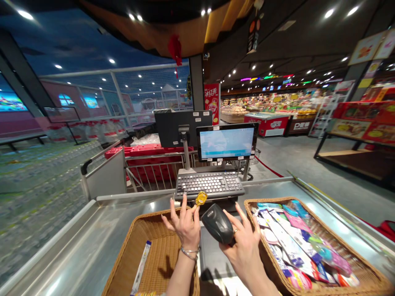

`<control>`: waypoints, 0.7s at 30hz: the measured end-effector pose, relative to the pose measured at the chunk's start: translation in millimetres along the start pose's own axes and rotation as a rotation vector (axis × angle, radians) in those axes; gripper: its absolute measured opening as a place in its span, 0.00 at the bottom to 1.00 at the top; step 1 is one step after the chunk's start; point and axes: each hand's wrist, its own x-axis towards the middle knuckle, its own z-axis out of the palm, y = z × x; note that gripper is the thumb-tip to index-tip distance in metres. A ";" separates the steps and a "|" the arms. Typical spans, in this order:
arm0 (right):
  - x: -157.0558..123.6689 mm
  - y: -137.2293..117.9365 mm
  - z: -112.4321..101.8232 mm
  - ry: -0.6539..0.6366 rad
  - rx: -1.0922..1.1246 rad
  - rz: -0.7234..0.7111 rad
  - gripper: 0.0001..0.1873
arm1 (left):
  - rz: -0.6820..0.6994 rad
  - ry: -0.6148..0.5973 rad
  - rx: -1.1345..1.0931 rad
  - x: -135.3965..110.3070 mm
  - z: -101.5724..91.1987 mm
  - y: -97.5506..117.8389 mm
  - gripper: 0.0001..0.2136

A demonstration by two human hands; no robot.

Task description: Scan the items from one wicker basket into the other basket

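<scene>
Between the thumb and index finger of my left hand (pixel 185 225) is a small shiny gold-yellow item (pixel 201 198), perhaps a wrapped sweet; its kind is not clear. The other fingers of that hand are spread. My right hand (pixel 243 242) grips a black barcode scanner (pixel 217 224), its head turned toward the left hand. Below my left hand stands a wicker basket (pixel 123 240) with a long thin white-and-blue package (pixel 142 265) in it. To the right, a second wicker basket (pixel 367 263) is filled with toothbrush-like packs and other colourful packaged goods (pixel 296 242).
A keyboard (pixel 210 183) lies just beyond my hands, before a lit monitor (pixel 227 143) and a second dark screen (pixel 173 128) turned away. Both baskets rest on a metal counter (pixel 92 230) with raised edges. Left of it are stacked bottles (pixel 46 209); shop shelves (pixel 364 123) stand at right.
</scene>
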 end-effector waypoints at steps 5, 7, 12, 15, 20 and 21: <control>0.2 2.7 0.9 0.022 -0.022 0.022 0.12 | -0.013 -0.024 0.006 -0.3 -0.1 2.4 0.09; 0.8 2.7 0.3 0.043 -0.030 0.042 0.12 | -0.014 -0.033 0.006 0.1 -0.3 4.1 0.09; 1.8 5.0 -5.0 0.083 -0.042 0.106 0.10 | -0.007 -0.052 -0.011 1.6 1.1 11.7 0.08; -1.5 15.2 -5.6 0.088 -0.065 0.146 0.12 | 0.000 -0.058 -0.026 2.1 3.4 19.5 0.08; -9.9 38.7 -6.9 0.134 -0.132 0.170 0.13 | 0.016 -0.077 -0.072 0.8 9.9 36.0 0.08; -11.1 42.2 -8.8 0.128 -0.140 0.193 0.12 | 0.019 -0.086 -0.085 0.1 11.7 39.7 0.08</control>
